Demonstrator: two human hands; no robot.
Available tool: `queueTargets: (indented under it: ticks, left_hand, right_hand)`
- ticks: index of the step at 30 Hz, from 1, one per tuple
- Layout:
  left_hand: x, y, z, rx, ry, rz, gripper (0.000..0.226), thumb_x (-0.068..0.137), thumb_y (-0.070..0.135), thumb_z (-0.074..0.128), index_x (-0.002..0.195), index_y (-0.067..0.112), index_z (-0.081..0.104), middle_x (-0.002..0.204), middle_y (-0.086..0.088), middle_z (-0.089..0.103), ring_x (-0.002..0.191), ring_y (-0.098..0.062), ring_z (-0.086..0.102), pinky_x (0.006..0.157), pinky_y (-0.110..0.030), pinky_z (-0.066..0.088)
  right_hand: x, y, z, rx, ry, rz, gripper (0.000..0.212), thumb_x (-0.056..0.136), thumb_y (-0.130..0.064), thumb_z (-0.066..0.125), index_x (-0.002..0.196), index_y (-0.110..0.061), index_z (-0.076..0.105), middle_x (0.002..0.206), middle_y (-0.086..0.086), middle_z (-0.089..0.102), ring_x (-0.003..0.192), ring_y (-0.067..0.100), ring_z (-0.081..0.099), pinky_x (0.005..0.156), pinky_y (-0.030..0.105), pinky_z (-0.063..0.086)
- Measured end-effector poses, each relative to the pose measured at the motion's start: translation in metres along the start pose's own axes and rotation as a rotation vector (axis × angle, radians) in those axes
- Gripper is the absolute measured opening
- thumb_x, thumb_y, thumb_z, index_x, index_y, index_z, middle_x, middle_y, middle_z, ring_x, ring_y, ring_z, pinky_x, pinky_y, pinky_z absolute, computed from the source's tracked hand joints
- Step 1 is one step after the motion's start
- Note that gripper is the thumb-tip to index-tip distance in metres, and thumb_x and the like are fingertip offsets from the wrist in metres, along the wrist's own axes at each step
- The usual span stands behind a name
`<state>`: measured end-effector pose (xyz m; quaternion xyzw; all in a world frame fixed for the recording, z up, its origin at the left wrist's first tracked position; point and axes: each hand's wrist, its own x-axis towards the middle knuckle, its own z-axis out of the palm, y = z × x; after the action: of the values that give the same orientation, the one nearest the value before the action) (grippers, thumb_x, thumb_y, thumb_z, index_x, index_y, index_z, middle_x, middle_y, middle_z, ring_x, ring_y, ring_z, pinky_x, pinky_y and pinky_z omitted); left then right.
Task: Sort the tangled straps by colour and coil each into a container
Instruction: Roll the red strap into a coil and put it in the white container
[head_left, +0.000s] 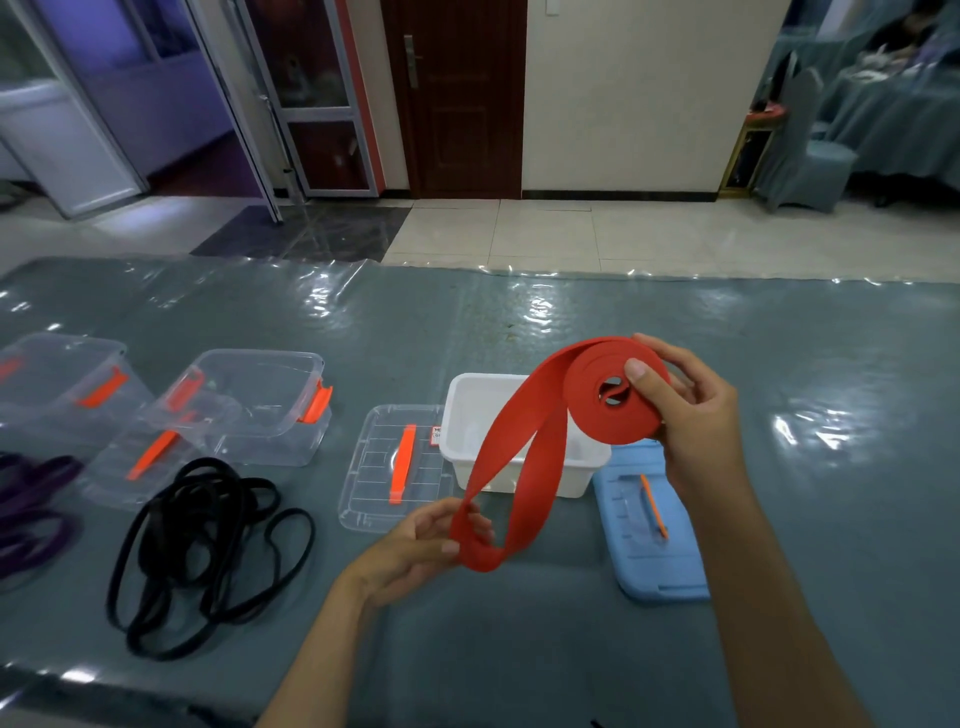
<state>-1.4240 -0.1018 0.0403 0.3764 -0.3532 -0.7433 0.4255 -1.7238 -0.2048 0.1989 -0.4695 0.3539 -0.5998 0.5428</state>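
Above the white container (470, 415), red strap (524, 447) slants down-left, perhaps twisted.

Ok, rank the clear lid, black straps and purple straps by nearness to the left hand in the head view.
From the left hand:
1. Clear lid, just beyond it.
2. Black straps, to its left.
3. Purple straps, at the far left edge.

Strap pile (208, 551) lies left of the lid (395, 467); tub (519, 436) sits right of it.
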Motion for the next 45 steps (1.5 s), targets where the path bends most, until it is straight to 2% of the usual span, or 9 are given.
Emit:
queueTargets:
  ticks: [6,10,13,17,24,28,31,37,45]
  left_hand:
    - [-0.007,-0.007,-0.009,-0.065,0.196,0.053,0.053,0.086,-0.013,0.072,0.137,-0.004,0.057,0.118,-0.022,0.074,0.114,-0.032,0.073,0.096,-0.038,0.060]
    - [0.002,0.003,-0.002,-0.046,0.455,0.096,0.043,0.080,0.000,0.076,0.121,0.000,0.065,0.103,-0.013,0.077,0.091,-0.019,0.078,0.085,-0.031,0.064]
    - [0.014,0.009,0.002,0.125,0.691,0.108,0.023,0.084,0.004,0.083,0.095,0.010,0.064,0.092,-0.006,0.077,0.076,-0.018,0.074,0.066,-0.029,0.061]
    - [0.024,0.009,0.002,0.306,0.968,0.171,0.040,0.089,0.000,0.076,0.071,0.018,0.045,0.067,0.001,0.065,0.070,-0.021,0.068,0.050,-0.023,0.052]
    - [0.005,0.032,0.010,0.585,0.624,-0.063,0.028,0.085,0.003,0.081,0.099,0.013,0.059,0.103,-0.002,0.068,0.087,-0.018,0.065,0.074,-0.026,0.057]
    - [0.006,0.080,0.048,0.641,0.587,0.324,0.037,0.086,0.010,0.068,0.121,0.022,0.060,0.126,0.011,0.065,0.126,-0.005,0.060,0.098,-0.027,0.056]
    - [0.013,0.114,0.080,0.683,0.309,0.458,0.044,0.093,0.037,0.073,0.135,0.033,0.061,0.139,0.013,0.063,0.138,-0.005,0.054,0.115,-0.032,0.044]
    - [0.027,0.142,0.108,0.681,0.133,0.378,0.040,0.080,0.032,0.088,0.116,0.021,0.075,0.114,0.001,0.077,0.111,-0.016,0.073,0.093,-0.030,0.059]
    - [0.017,0.138,0.102,0.765,0.173,0.461,0.038,0.076,0.040,0.091,0.112,0.036,0.079,0.112,0.007,0.071,0.111,-0.017,0.072,0.092,-0.033,0.062]
  right_hand:
    - [0.003,0.007,-0.005,-0.050,0.048,0.010,0.056,0.073,-0.048,0.092,0.122,-0.026,0.076,0.104,0.009,0.082,0.087,0.021,0.080,0.068,0.030,0.062]
    - [0.001,0.015,-0.004,-0.132,0.019,-0.017,0.047,0.077,-0.041,0.090,0.121,-0.028,0.078,0.106,0.006,0.082,0.095,0.023,0.080,0.072,0.031,0.064]
    - [-0.003,0.025,0.002,-0.166,-0.024,-0.056,0.042,0.079,-0.038,0.088,0.119,-0.028,0.079,0.109,0.004,0.081,0.102,0.024,0.078,0.078,0.031,0.064]
    - [-0.005,0.027,0.011,-0.173,-0.074,-0.087,0.040,0.079,-0.034,0.088,0.117,-0.026,0.079,0.110,0.004,0.081,0.103,0.024,0.078,0.083,0.028,0.062]
    - [-0.002,0.018,0.017,-0.249,-0.210,-0.113,0.040,0.078,-0.036,0.089,0.117,-0.030,0.079,0.113,0.002,0.080,0.102,0.023,0.078,0.083,0.029,0.063]
    - [-0.002,0.015,0.019,-0.328,-0.316,-0.135,0.038,0.078,-0.039,0.088,0.115,-0.039,0.079,0.115,-0.007,0.079,0.103,0.016,0.077,0.084,0.024,0.061]
    - [-0.003,0.011,0.021,-0.372,-0.397,-0.136,0.038,0.078,-0.042,0.087,0.115,-0.043,0.078,0.117,-0.010,0.078,0.104,0.014,0.076,0.084,0.019,0.058]
    - [-0.003,0.003,0.014,-0.371,-0.494,-0.041,0.066,0.075,-0.035,0.095,0.134,-0.040,0.066,0.104,-0.003,0.081,0.095,0.018,0.079,0.081,0.023,0.062]
    - [-0.008,0.008,0.017,-0.289,-0.493,0.082,0.052,0.069,-0.034,0.095,0.118,-0.031,0.077,0.115,0.000,0.079,0.107,0.019,0.076,0.085,0.025,0.061]
